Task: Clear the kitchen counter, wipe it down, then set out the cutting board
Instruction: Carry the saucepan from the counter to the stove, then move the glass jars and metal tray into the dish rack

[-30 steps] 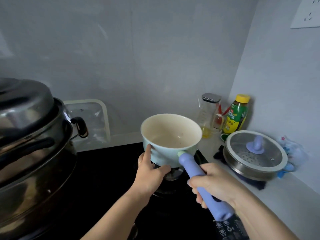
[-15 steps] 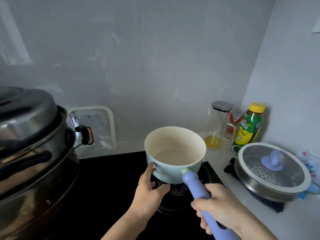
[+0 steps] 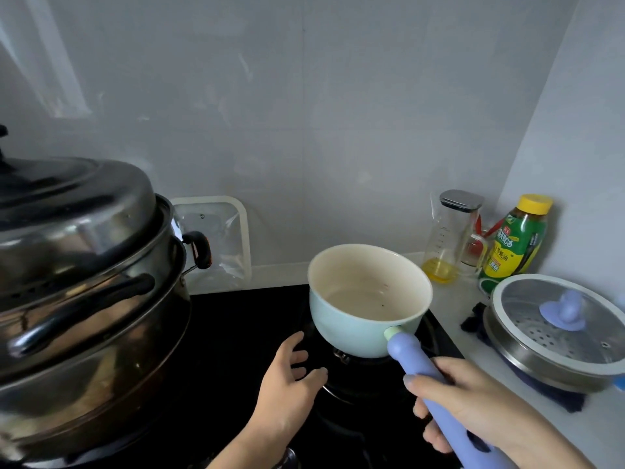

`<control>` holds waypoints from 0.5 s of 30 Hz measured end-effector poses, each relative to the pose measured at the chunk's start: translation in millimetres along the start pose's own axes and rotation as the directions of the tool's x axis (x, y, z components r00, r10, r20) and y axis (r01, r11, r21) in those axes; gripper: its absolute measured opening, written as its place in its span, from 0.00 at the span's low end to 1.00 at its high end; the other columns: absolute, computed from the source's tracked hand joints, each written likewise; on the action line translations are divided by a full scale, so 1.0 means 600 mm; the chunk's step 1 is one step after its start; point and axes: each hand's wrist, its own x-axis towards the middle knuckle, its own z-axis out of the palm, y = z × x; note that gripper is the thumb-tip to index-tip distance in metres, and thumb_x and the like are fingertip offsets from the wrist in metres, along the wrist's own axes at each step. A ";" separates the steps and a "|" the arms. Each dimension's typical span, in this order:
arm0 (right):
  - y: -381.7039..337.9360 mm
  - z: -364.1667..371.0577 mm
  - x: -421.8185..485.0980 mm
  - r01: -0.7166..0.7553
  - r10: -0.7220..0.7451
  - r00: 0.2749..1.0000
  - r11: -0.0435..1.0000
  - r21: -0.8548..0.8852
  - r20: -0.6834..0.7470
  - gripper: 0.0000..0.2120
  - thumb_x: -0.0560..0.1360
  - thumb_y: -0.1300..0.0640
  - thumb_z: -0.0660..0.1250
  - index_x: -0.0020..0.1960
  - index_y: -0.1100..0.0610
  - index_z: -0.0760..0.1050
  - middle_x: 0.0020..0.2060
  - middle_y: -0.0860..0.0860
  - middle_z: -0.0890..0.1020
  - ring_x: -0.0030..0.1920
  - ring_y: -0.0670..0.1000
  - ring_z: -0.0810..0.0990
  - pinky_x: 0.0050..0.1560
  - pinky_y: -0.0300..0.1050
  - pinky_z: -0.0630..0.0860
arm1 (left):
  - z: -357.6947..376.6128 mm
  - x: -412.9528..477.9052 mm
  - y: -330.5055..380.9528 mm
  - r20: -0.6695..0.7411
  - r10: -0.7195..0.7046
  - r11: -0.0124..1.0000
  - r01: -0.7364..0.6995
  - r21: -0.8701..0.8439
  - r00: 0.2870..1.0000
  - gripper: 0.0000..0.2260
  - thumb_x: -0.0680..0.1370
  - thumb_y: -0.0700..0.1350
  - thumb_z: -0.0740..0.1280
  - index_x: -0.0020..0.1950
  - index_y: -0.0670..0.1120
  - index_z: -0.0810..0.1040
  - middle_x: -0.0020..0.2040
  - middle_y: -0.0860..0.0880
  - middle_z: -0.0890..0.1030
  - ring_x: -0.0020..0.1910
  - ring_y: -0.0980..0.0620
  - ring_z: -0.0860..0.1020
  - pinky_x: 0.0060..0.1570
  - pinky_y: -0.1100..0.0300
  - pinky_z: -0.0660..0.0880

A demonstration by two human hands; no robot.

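On the left side of the black stove [image 3: 236, 350] stands the biggest thing, a tall shiny steel steamer pot [image 3: 84, 299] with its lid on and a dark handle sticking out toward the wall. Next in size is the white counter [image 3: 507, 394] on the right of the stove. On it sits a round steel steamer tray [image 3: 527, 350] with a glass lid, and the lid has a purple knob [image 3: 563, 311] on top. A dark cloth [image 3: 473, 321] lies under that tray.

Over the right burner [image 3: 355, 380] is my little milk pot [image 3: 358, 319], pale blue outside and cream inside. I cannot tell if it rests on the burner or is just above it. Its long purple handle [image 3: 426, 377] points back at me.

My right hand [image 3: 473, 404] is wrapped round that handle, fingers curled tight and close together. My left hand [image 3: 291, 384] is just beside the pot, not touching it. Its fingers are spread a bit and loose, and they hold nothing.

Back in the corner stand a green bottle with a yellow cap [image 3: 517, 242], a clear glass oil jug [image 3: 446, 242] with a little yellow oil at the bottom, and a small jar [image 3: 475, 248] between them
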 end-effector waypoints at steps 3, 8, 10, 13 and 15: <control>0.003 0.001 0.000 0.066 -0.071 0.994 0.996 -0.055 -0.088 0.16 0.69 0.51 0.68 0.56 0.50 0.72 0.35 0.53 0.79 0.33 0.53 0.79 0.40 0.49 0.75 | 0.002 -0.005 0.004 -0.008 0.027 1.000 -0.027 0.017 1.000 0.24 0.72 0.40 0.68 0.66 0.53 0.67 0.57 0.48 0.74 0.54 0.53 0.75 0.43 0.66 0.71; 0.008 -0.012 -0.002 0.204 -0.240 0.952 0.960 -0.191 -0.189 0.22 0.72 0.53 0.68 0.65 0.49 0.69 0.49 0.44 0.79 0.50 0.43 0.78 0.45 0.37 0.71 | -0.001 -0.021 0.003 0.004 0.029 0.999 -0.029 0.039 1.000 0.19 0.73 0.41 0.67 0.61 0.54 0.70 0.55 0.51 0.76 0.49 0.59 0.76 0.37 0.72 0.71; 0.008 -0.018 -0.002 0.285 -0.319 0.916 0.944 -0.168 -0.242 0.16 0.72 0.58 0.69 0.59 0.50 0.75 0.50 0.46 0.79 0.50 0.42 0.77 0.41 0.33 0.71 | -0.014 -0.034 -0.002 -0.015 0.036 0.996 -0.035 0.077 0.999 0.15 0.73 0.42 0.67 0.58 0.53 0.73 0.52 0.53 0.78 0.48 0.59 0.78 0.38 0.72 0.72; 0.009 -0.030 -0.001 0.504 -0.536 0.800 0.844 -0.185 -0.268 0.13 0.68 0.59 0.71 0.45 0.41 0.77 0.44 0.41 0.83 0.45 0.35 0.79 0.40 0.29 0.76 | -0.051 -0.062 -0.018 -0.079 0.047 0.991 -0.037 0.127 0.996 0.10 0.73 0.42 0.67 0.52 0.51 0.77 0.43 0.51 0.83 0.42 0.59 0.80 0.39 0.73 0.74; 0.000 -0.012 -0.008 0.575 -0.611 0.780 0.785 -0.231 -0.134 0.12 0.66 0.55 0.70 0.43 0.37 0.78 0.44 0.34 0.83 0.46 0.31 0.78 0.45 0.21 0.72 | -0.083 -0.089 -0.033 -0.129 0.027 0.993 -0.011 0.120 0.991 0.08 0.72 0.41 0.67 0.49 0.51 0.78 0.39 0.50 0.83 0.38 0.60 0.81 0.36 0.74 0.73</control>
